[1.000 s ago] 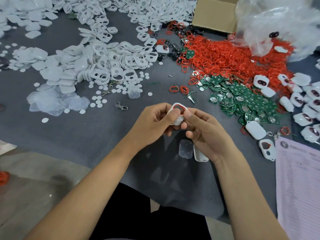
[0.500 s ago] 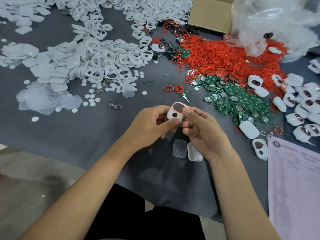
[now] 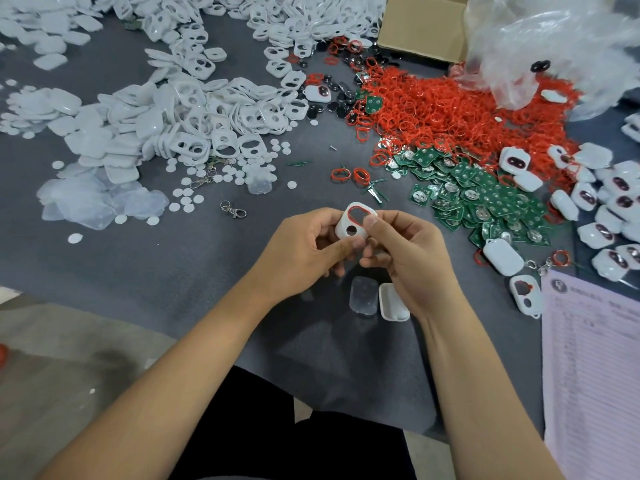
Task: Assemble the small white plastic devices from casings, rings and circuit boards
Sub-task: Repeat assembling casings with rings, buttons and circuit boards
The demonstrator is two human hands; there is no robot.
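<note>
Both hands are pinching one white casing (image 3: pixel 354 222) above the grey mat (image 3: pixel 104 258): the left hand (image 3: pixel 304 252) is gripping its lower edge between thumb and fingers, while the right hand (image 3: pixel 405 251) is pressing a thumb against the rim of its larger window, where a red ring (image 3: pixel 356 216) is sitting — probably being seated into its groove. Largest around them, the heap of white casings (image 3: pixel 194 109) is spreading across the far left, hard and glossy, each with two cut-outs; the mound of thin red rings (image 3: pixel 450 109) is lying to the right; then the green circuit boards (image 3: pixel 485 202) (flat, with silvery round contacts) are lying within easy reach. Smallest, a frosted insert (image 3: pixel 363 295) and a white back shell (image 3: pixel 393 303) are waiting just under the hands, likely next in line.
</note>
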